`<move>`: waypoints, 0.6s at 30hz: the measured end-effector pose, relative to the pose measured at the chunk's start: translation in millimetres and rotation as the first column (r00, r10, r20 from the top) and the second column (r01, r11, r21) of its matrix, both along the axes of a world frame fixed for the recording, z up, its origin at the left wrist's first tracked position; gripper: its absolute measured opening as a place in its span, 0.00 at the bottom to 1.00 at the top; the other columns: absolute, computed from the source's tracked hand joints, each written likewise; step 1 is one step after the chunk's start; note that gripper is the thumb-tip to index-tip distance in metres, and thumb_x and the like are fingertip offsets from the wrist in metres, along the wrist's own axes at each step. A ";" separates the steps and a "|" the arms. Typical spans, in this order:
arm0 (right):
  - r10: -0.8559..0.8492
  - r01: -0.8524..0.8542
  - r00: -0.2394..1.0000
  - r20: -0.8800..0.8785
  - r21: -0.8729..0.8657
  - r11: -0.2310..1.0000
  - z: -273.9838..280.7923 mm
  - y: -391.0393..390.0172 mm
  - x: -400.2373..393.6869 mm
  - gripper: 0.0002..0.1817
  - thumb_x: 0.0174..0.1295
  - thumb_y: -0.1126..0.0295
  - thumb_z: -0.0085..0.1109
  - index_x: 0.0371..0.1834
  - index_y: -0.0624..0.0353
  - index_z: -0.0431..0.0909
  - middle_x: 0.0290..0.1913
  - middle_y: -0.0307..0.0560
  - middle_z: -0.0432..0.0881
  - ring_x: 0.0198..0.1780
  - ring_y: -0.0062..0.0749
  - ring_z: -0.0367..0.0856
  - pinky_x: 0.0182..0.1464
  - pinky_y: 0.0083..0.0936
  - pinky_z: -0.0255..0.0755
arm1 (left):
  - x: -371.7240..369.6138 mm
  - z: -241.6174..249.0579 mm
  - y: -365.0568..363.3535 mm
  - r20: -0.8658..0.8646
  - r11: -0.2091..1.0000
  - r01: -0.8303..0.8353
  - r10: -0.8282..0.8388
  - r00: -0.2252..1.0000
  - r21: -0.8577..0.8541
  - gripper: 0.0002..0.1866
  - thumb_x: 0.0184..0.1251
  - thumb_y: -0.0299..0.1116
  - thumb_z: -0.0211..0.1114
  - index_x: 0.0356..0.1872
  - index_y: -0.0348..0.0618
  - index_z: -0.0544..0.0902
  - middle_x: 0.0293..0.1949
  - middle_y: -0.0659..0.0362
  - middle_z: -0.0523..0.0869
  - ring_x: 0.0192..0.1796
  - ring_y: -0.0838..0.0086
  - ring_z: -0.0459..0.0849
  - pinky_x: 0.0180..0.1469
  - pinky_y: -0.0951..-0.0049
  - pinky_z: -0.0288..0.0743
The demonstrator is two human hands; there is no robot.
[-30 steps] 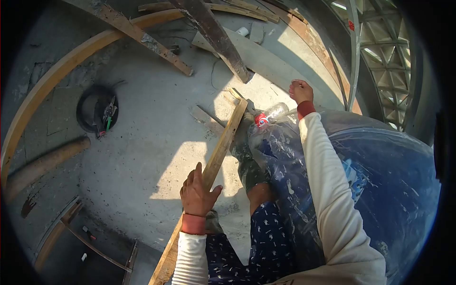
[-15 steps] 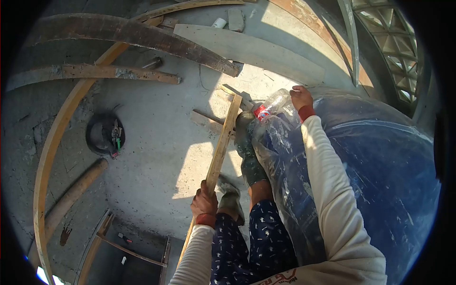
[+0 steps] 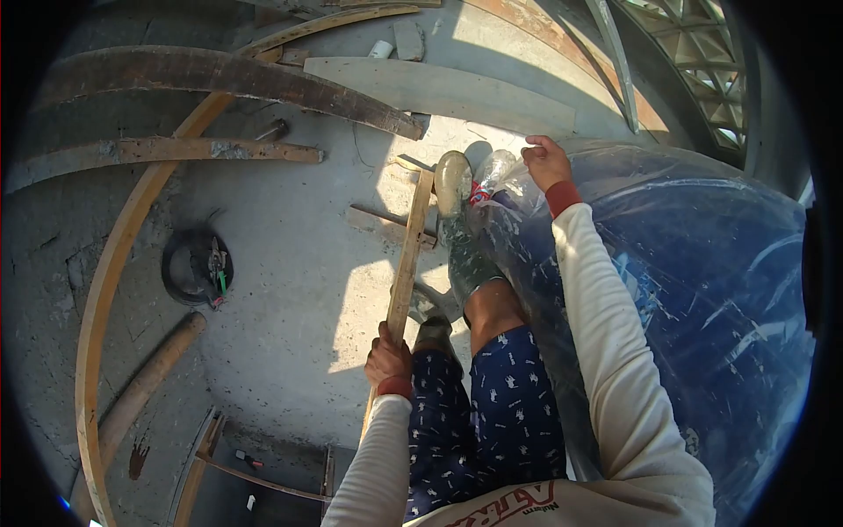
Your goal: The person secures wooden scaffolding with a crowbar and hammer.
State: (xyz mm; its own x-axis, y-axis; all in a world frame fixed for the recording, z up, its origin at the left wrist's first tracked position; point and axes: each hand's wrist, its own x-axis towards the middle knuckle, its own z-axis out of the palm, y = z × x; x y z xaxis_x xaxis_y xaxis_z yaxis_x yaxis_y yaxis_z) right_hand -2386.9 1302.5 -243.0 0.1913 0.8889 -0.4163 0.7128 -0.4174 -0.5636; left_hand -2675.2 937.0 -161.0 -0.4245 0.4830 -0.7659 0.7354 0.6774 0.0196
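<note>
My left hand (image 3: 386, 358) is wrapped round a long narrow wooden plank (image 3: 411, 255), which slants up from beside my legs. At the upper edge of the clear plastic sheet (image 3: 597, 162), my right hand (image 3: 546, 164) is closed, its fingers curled; whatever they may pinch is too small to make out. Just left of it a clear plastic bottle (image 3: 497, 165) with a red label stands out beside my boot (image 3: 454, 180). The sheet covers a large, rounded blue thing (image 3: 702, 263) on my right.
Curved wooden beams (image 3: 114, 255) lie on the left and at the top. A round black tub (image 3: 186, 266) with tools sits on the concrete floor (image 3: 281, 325). A short board (image 3: 386, 224) crosses behind the plank. Latticework (image 3: 702, 61) rises at upper right.
My right hand has moved slightly up and away from the bottle. One boot has stepped forward next to the bottle. The plank, still in my left hand, has shifted a little, and the view has moved.
</note>
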 end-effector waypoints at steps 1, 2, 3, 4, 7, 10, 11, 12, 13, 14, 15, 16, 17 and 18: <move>0.004 -0.004 1.000 0.001 0.019 1.000 2.0 7.7 -1.4 0.19 0.59 0.60 0.66 0.53 0.51 0.85 0.41 0.46 0.90 0.45 0.39 0.88 0.54 0.32 0.79 | -0.3 -2.0 2.3 0.004 1.000 -0.007 0.007 1.000 -0.006 0.28 0.64 0.40 0.67 0.66 0.56 0.72 0.41 0.50 0.88 0.42 0.50 0.89 0.43 0.50 0.83; -0.016 0.016 1.000 -0.009 0.021 1.000 3.9 15.4 -2.9 0.18 0.59 0.61 0.66 0.53 0.51 0.85 0.41 0.46 0.90 0.45 0.38 0.88 0.53 0.32 0.79 | -0.1 -2.5 2.2 0.006 1.000 -0.016 0.016 1.000 -0.011 0.28 0.64 0.41 0.67 0.66 0.56 0.72 0.42 0.50 0.88 0.42 0.50 0.89 0.43 0.50 0.83; -0.034 0.034 0.999 -0.021 0.020 0.999 1.4 21.1 0.5 0.18 0.59 0.61 0.65 0.53 0.50 0.85 0.41 0.46 0.90 0.45 0.38 0.88 0.53 0.32 0.79 | -0.3 -2.1 -0.3 0.005 0.999 -0.028 0.028 1.000 -0.017 0.29 0.64 0.41 0.67 0.67 0.56 0.73 0.43 0.51 0.88 0.42 0.50 0.89 0.43 0.50 0.83; -0.049 0.049 0.998 -0.036 0.023 0.999 -2.7 32.2 2.9 0.18 0.59 0.61 0.65 0.53 0.50 0.85 0.41 0.45 0.90 0.45 0.38 0.88 0.53 0.31 0.79 | -1.1 -1.8 0.6 0.009 0.999 -0.042 0.042 0.999 -0.034 0.29 0.64 0.41 0.66 0.67 0.56 0.73 0.44 0.51 0.88 0.44 0.50 0.89 0.45 0.50 0.83; -0.057 0.055 0.994 -0.097 -0.026 0.998 -30.9 82.6 4.8 0.18 0.59 0.62 0.65 0.52 0.50 0.85 0.40 0.44 0.90 0.44 0.37 0.88 0.52 0.31 0.79 | -5.1 1.5 13.9 0.037 0.993 -0.083 0.087 0.996 -0.086 0.29 0.65 0.41 0.65 0.67 0.57 0.72 0.47 0.50 0.87 0.47 0.49 0.88 0.49 0.49 0.82; 0.034 -0.034 0.999 -0.033 -0.027 0.999 -82.2 157.8 -13.0 0.18 0.60 0.61 0.64 0.53 0.50 0.84 0.42 0.45 0.90 0.47 0.38 0.88 0.54 0.30 0.78 | -8.5 -2.4 29.0 0.047 0.984 -0.090 0.099 0.994 -0.151 0.30 0.62 0.37 0.67 0.67 0.59 0.72 0.45 0.50 0.87 0.46 0.49 0.88 0.47 0.47 0.81; 0.070 -0.071 0.997 -0.028 -0.032 0.997 -101.7 184.6 -23.2 0.18 0.60 0.61 0.64 0.53 0.50 0.84 0.43 0.46 0.90 0.48 0.38 0.88 0.55 0.30 0.78 | -6.8 -8.4 20.8 0.035 0.991 -0.084 0.088 0.995 -0.102 0.30 0.62 0.37 0.67 0.67 0.58 0.72 0.43 0.51 0.87 0.45 0.49 0.87 0.47 0.47 0.81; 0.116 -0.117 0.993 -0.020 -0.028 0.993 -117.8 211.8 -38.2 0.19 0.60 0.61 0.64 0.54 0.50 0.84 0.45 0.48 0.90 0.50 0.39 0.88 0.56 0.30 0.78 | -6.5 -14.6 25.0 0.029 0.989 -0.085 0.089 0.996 -0.124 0.29 0.62 0.37 0.67 0.67 0.58 0.73 0.43 0.52 0.87 0.45 0.49 0.87 0.46 0.48 0.81; 0.174 -0.173 0.985 0.006 -0.029 0.984 -128.2 233.8 -54.9 0.18 0.61 0.61 0.64 0.54 0.50 0.84 0.46 0.47 0.90 0.50 0.39 0.88 0.57 0.31 0.78 | -5.4 -12.6 27.8 0.026 0.984 -0.084 0.089 0.996 -0.159 0.29 0.62 0.38 0.67 0.66 0.57 0.73 0.43 0.52 0.87 0.44 0.49 0.87 0.46 0.49 0.81; 0.236 -0.235 0.971 0.027 -0.027 0.972 -137.8 258.3 -75.1 0.18 0.61 0.61 0.64 0.54 0.50 0.84 0.46 0.47 0.90 0.50 0.40 0.88 0.57 0.31 0.78 | -6.3 -13.1 30.9 0.034 0.986 -0.084 0.090 0.995 -0.144 0.29 0.63 0.39 0.66 0.66 0.57 0.73 0.43 0.52 0.87 0.44 0.49 0.87 0.46 0.49 0.81; 0.287 -0.286 0.957 0.031 -0.038 0.958 -149.0 280.6 -92.6 0.19 0.61 0.61 0.64 0.55 0.51 0.83 0.48 0.46 0.90 0.52 0.41 0.87 0.59 0.32 0.77 | -7.4 -15.2 32.5 0.044 0.989 -0.083 0.089 0.995 -0.127 0.28 0.63 0.39 0.66 0.66 0.57 0.74 0.43 0.53 0.87 0.44 0.49 0.87 0.45 0.49 0.81; 0.328 -0.327 0.944 0.033 -0.050 0.944 -163.5 297.8 -104.1 0.20 0.61 0.61 0.65 0.56 0.51 0.82 0.49 0.46 0.89 0.54 0.43 0.86 0.60 0.33 0.76 | -6.4 -18.4 31.1 0.026 0.989 -0.075 0.079 0.997 -0.128 0.28 0.64 0.43 0.67 0.66 0.57 0.74 0.45 0.54 0.87 0.45 0.50 0.87 0.44 0.50 0.82; 0.385 -0.382 0.920 0.076 -0.044 0.923 -182.5 315.6 -112.6 0.22 0.61 0.61 0.65 0.59 0.51 0.81 0.52 0.46 0.88 0.57 0.43 0.84 0.62 0.34 0.75 | -8.0 -20.4 31.6 0.031 0.986 -0.060 0.066 0.997 -0.158 0.29 0.63 0.44 0.67 0.66 0.57 0.74 0.46 0.54 0.87 0.45 0.51 0.87 0.44 0.50 0.82; 0.438 -0.437 0.890 0.123 -0.036 0.899 -200.7 334.3 -120.2 0.24 0.61 0.61 0.65 0.61 0.51 0.79 0.55 0.47 0.86 0.60 0.44 0.83 0.64 0.34 0.74 | -10.4 -22.7 31.4 0.039 0.982 -0.045 0.053 0.998 -0.181 0.30 0.63 0.46 0.68 0.67 0.57 0.74 0.47 0.54 0.88 0.45 0.51 0.88 0.44 0.50 0.83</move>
State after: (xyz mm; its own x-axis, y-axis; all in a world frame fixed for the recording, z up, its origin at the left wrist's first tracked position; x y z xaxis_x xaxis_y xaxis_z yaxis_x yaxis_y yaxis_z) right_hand -2507.0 1636.8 -443.7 -0.1660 0.8918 -0.4210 0.8883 -0.0501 -0.4564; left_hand -2685.5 968.3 -183.6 -0.4091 0.3148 -0.8565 0.7021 0.7081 -0.0751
